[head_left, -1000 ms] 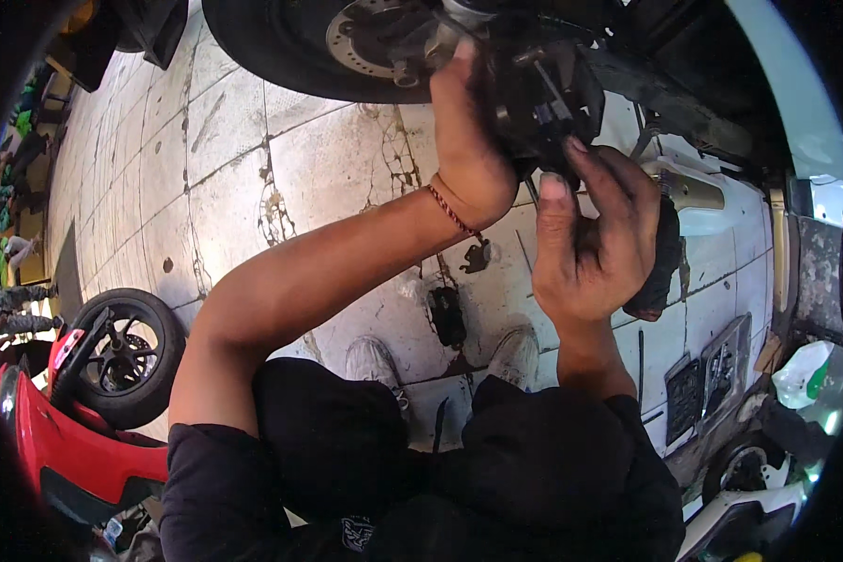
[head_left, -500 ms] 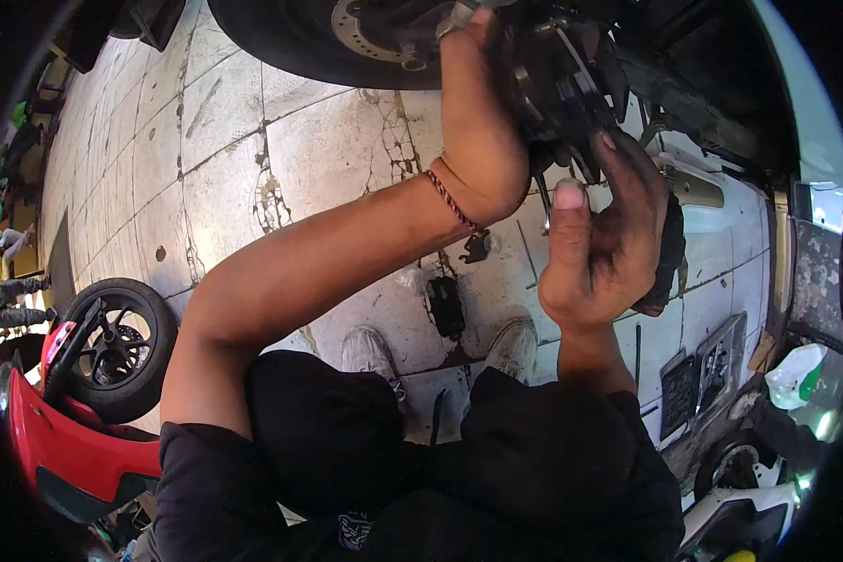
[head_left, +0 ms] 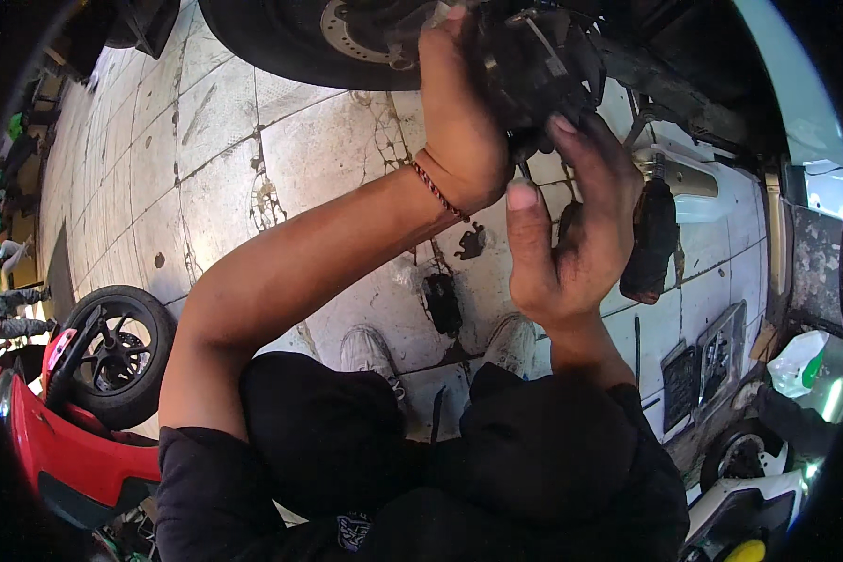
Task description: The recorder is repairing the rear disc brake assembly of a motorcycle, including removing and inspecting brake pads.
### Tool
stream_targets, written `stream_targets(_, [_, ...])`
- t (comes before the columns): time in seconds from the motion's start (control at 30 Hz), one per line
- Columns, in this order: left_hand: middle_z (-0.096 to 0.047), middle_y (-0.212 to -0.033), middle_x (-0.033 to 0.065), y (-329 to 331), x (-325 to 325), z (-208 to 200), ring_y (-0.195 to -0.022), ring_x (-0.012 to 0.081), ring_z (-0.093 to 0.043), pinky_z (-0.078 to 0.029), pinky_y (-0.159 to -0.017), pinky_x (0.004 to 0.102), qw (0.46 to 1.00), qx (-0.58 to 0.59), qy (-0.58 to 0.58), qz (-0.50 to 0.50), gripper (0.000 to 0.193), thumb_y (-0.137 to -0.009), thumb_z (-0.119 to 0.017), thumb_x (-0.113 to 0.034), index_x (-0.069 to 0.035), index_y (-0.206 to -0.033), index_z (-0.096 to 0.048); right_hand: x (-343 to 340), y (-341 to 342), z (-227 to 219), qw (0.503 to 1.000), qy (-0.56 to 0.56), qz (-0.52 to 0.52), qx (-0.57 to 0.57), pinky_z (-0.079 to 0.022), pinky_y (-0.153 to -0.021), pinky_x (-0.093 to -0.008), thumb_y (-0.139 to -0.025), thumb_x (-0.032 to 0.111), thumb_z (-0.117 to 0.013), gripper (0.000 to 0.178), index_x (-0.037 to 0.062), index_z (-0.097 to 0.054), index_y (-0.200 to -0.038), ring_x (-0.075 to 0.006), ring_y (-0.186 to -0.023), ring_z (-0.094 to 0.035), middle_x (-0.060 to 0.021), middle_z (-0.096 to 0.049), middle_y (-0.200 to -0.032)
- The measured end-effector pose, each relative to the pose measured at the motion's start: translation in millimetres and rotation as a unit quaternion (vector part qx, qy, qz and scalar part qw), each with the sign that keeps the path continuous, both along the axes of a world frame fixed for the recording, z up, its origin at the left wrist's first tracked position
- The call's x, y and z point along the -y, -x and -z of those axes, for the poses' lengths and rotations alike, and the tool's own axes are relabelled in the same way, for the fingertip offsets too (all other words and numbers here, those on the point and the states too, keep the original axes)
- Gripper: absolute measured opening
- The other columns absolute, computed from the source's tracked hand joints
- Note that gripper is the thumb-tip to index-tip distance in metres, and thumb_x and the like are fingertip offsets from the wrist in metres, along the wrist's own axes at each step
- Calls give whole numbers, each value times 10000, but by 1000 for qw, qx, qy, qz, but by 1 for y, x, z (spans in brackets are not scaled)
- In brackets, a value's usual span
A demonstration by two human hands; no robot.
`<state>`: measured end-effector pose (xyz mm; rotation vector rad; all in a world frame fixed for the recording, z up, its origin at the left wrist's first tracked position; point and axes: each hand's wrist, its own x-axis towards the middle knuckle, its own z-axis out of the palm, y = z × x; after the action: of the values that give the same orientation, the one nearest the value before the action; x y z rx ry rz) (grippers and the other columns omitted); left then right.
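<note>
My left hand (head_left: 454,103) reaches up to a dark mechanical assembly (head_left: 529,80) beside the motorcycle wheel (head_left: 300,47). Its thumb shows at the upper edge of the picture, while its other fingers are hidden behind the assembly; the hand appears to grip it. Below the assembly's right side is my right hand (head_left: 581,211), palm up, with thumb and fingers apart. Its dirt-darkened index fingertip is at the assembly's lower edge; I cannot tell whether it touches. A perforated brake disc (head_left: 347,33) sits on the wheel.
A dark cylindrical part (head_left: 651,248) with a ridged silver end is right of my right hand. Black pieces (head_left: 442,304) lie on the tiled floor (head_left: 337,140) near my shoes. A red motorcycle (head_left: 84,450) stands at left. Black panels (head_left: 679,384) and a white bag (head_left: 798,363) are at right.
Both my hands and the dark assembly have shifted slightly left. My right hand has moved left, so more of the dark cylindrical part beside it shows.
</note>
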<state>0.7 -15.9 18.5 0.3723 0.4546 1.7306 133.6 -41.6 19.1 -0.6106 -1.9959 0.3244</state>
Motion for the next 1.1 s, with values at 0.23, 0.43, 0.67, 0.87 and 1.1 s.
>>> stream_targets(0.23, [-642,-1110,119,-2,-1,7,-988,240,-632,-536,-848,367,997,-7,-71,10,687,-967,-294,-602,-35,-1242,-566,-12,-2,18,998,-9,16,-56,-400,-936,-381,-871,207,-667,409,31,-648,-1240,-303,-1107,-502,-192,-609,-1205])
stream_targets(0.43, [-639,-1120,118,-3,-6,7,-1011,244,-627,-537,-856,370,996,-18,-80,-33,701,-963,-289,-617,-36,-1252,-555,-7,2,12,997,19,-23,-69,-408,-950,-377,-877,198,-659,410,21,-642,-1247,-304,-1130,-500,-180,-608,-1221])
stream_targets(0.67, [-643,-1115,117,0,-6,14,-1003,236,-633,-537,-869,372,993,-48,-108,-24,722,-954,-300,-644,-38,-1260,-545,3,2,18,988,98,-28,-119,-363,-985,-379,-881,226,-656,452,23,-621,-1283,-298,-1147,-467,-196,-557,-1252])
stream_targets(0.87, [-629,-1160,109,3,-10,17,-1024,219,-630,-537,-890,367,993,-66,-92,20,744,-954,-295,-677,-57,-1307,-505,-1,-5,6,1000,-3,3,4,-393,-998,-366,-929,208,-591,467,-70,-560,-1302,-299,-1155,-503,-229,-545,-1283])
stream_targets(1.1, [-631,-1168,101,-2,-8,23,-1043,213,-628,-532,-919,370,979,-38,-201,-14,660,-994,-279,-598,-66,-1309,-511,-1,1,16,1000,-2,16,-27,-391,-993,-397,-931,228,-595,504,-91,-523,-1314,-306,-1150,-498,-238,-536,-1276])
